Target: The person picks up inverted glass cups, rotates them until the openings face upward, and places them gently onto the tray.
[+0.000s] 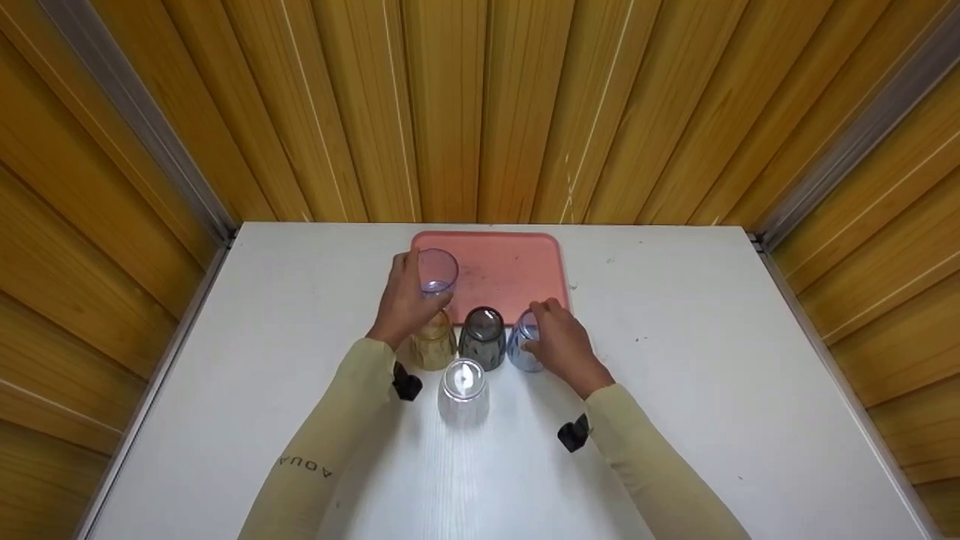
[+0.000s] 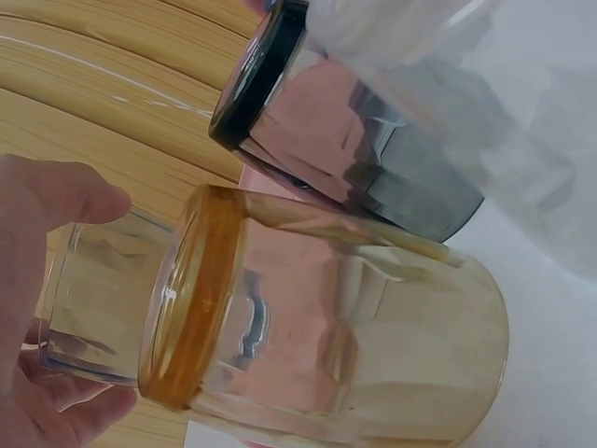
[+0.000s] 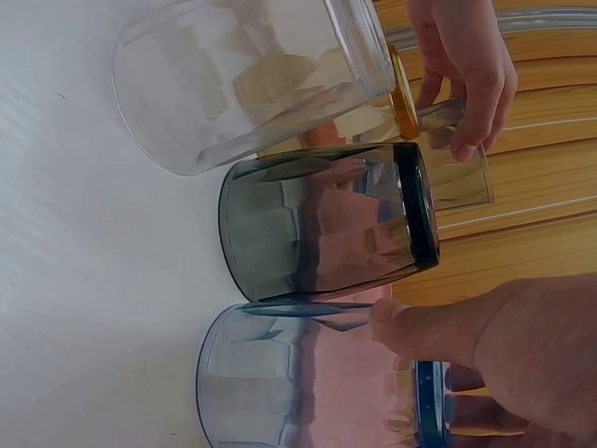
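1. The left hand (image 1: 403, 301) is holding a purple-rimmed cup (image 1: 438, 271) with bent fingers, left of the frame's middle.
2. The right hand (image 1: 564, 346) is gripping a blue cup (image 1: 523, 355), which is standing straight up.
3. A yellow cup (image 1: 433, 351) is standing just below the purple-rimmed cup, nearer the left hand.

A white, flat-topped table (image 1: 675, 315) is enclosed on three sides by yellow-brown, wood-grained panel walls (image 1: 517, 112), whose corners are lined with grey metal strips (image 1: 142, 112).
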### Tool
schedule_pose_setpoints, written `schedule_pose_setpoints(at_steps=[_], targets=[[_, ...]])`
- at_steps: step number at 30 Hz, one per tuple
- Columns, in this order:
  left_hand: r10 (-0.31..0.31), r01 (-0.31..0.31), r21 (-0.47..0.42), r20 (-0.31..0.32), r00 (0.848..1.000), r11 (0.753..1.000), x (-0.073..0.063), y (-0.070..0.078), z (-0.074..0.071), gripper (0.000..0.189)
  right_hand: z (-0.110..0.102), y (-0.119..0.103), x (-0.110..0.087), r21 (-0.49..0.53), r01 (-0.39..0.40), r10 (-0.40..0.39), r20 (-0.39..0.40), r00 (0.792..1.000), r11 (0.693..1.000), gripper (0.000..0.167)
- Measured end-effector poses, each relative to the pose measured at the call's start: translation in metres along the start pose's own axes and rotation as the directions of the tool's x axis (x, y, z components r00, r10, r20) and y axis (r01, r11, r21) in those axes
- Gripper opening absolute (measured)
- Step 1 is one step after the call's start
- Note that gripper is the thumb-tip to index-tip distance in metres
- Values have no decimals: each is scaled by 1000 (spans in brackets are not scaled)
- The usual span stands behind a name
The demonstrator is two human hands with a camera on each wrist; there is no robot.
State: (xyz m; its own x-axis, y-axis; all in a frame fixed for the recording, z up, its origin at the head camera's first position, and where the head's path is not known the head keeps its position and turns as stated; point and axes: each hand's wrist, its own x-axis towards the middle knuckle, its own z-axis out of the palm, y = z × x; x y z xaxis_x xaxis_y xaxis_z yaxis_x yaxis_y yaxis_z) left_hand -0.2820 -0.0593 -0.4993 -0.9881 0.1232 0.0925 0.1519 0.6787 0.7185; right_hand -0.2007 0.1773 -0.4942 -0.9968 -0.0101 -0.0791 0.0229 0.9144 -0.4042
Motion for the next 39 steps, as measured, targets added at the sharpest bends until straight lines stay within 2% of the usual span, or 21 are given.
schedule_pose_setpoints(at_steps=[6,15,22,31,39], targets=[[-27,27,-17,6,1000,999,2,-2,0,97,0,0,2,15,-13,13,12,1000,1000,64],[-27,28,-60,17,999,998,2,-5,4,92,3,2,0,26,8,-8,-6,1000,1000,63],[-47,49,-89,30,998,995,3,-6,7,90,3,2,-1,-7,39,-39,-27,999,999,63],[-69,71,-43,45,997,997,5,-13,10,92,2,2,-1,-13,34,-34,-31,999,999,65],[-97,99,-38,61,993,994,7,-13,12,91,2,2,0,7,22,-22,-20,1000,1000,65]])
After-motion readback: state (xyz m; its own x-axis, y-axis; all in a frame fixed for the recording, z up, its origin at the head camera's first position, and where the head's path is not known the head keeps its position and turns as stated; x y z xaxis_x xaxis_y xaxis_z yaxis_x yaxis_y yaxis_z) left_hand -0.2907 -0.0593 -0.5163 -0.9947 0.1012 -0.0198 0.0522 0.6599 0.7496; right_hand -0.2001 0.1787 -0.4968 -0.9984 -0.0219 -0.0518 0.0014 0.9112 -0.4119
